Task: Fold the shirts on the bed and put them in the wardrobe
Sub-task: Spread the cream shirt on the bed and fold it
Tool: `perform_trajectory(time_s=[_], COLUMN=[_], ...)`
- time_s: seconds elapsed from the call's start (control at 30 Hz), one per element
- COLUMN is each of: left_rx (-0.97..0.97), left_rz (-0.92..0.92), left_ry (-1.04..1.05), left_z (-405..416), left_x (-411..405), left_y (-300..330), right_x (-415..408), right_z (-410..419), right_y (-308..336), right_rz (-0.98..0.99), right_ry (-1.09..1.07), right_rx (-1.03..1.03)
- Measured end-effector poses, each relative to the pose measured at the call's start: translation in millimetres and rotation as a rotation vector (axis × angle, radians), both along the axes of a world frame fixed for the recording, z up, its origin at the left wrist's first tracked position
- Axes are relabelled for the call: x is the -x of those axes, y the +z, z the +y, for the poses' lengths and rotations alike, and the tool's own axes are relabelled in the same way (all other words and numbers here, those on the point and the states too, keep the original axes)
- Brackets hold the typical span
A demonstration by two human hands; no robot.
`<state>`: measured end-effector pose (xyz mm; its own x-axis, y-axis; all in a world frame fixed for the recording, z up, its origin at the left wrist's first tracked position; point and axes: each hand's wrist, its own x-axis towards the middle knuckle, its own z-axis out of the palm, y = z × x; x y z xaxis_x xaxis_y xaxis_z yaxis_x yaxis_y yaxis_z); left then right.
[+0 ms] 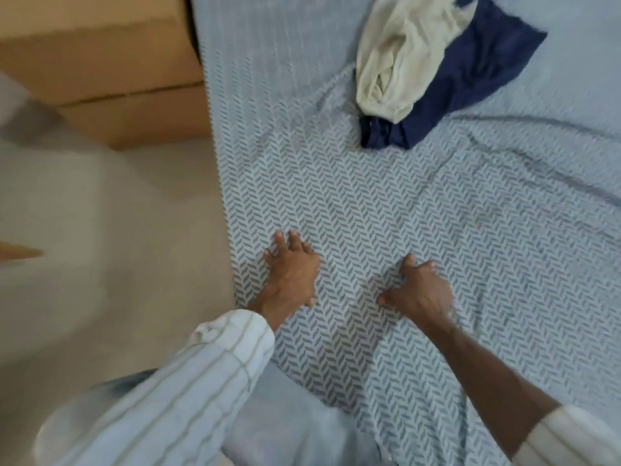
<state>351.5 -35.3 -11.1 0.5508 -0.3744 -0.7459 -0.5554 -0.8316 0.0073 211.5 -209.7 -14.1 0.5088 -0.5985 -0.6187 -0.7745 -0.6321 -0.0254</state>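
Shirts (437, 68) well beyond both hands

left hand (291, 276) flat, right hand (420, 290) curled

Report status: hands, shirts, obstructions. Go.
Left hand and right hand flat on patterned blue bedsheet, no grip. Crumpled cream shirt atop crumpled navy shirt, unfolded, far side. Nothing between.
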Motion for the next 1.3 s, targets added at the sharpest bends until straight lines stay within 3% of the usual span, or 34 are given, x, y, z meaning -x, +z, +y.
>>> perform_trajectory(time_s=[0.33, 0.57, 0.77, 0.97, 1.2, 1.3], left_rx=[0.187, 0.207, 0.206, 0.177, 0.127, 0.156], left_rz=[-0.181, -0.183, -0.154, -0.089, -0.058, -0.082], left_ry=[0.160, 0.166, 0.154, 0.203, 0.221, 0.224], left_z=[-14.5, -34.3, -56.4, -85.1, -93.5, -91.3], left_x=[89.6, 76.8, 30.0, -23.3, -33.1, -30.2], left_y=[-6.2, -17.1, -21.4, -19.8, -31.1, -34.4], right_x=[38.4, 24.9, -47.4, -178.0, -269.9, -270.4], right_z=[-4.9, -21.3, -67.2, -120.5, -157.8, -161.9], right_y=[3.8, 2.5, 15.6, 11.8, -3.0, -6.6], right_rz=[-0.237, -0.267, -0.449, -0.698, -0.580, -0.723], right_ry=[0.179, 0.231, 0.251, 0.280, 0.291, 0.192], right_rx=[-0.009, -0.016, 0.112, 0.134, 0.227, 0.184])
